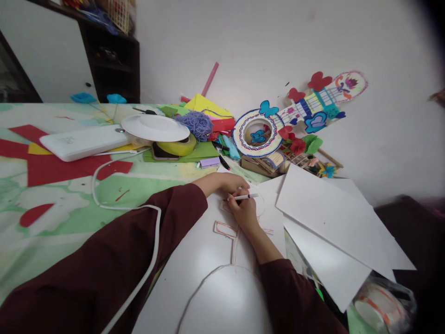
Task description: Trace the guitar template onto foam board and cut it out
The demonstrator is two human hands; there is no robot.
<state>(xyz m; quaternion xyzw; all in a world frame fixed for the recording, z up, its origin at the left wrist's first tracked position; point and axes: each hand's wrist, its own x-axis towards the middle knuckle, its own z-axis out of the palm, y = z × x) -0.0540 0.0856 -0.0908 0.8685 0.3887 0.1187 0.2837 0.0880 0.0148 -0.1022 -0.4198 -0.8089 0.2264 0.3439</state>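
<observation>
My right hand (pixel 244 214) is closed on a white felt-tip pen (pixel 247 196), held low over a large white sheet (pixel 194 260). Brownish-orange lines run across this sheet: a big curve at the bottom, a narrow stem above it and small rectangles (pixel 225 228). A faint rounded outline shows beside the pen. Just beyond my right hand, my left hand (pixel 233 182) rests bent at the top of the sheet. Its fingertips are partly hidden behind the right hand, so their grip is unclear.
A decorated paper guitar (pixel 255 150) leans against the wall. Loose white boards (pixel 327 222) lie to the right. Purple yarn (pixel 196 125), a white plate (pixel 155 127), yellow tape (pixel 177 146) and a white power bank (pixel 85 141) sit at the back left. A white cable (pixel 157 232) crosses my left sleeve.
</observation>
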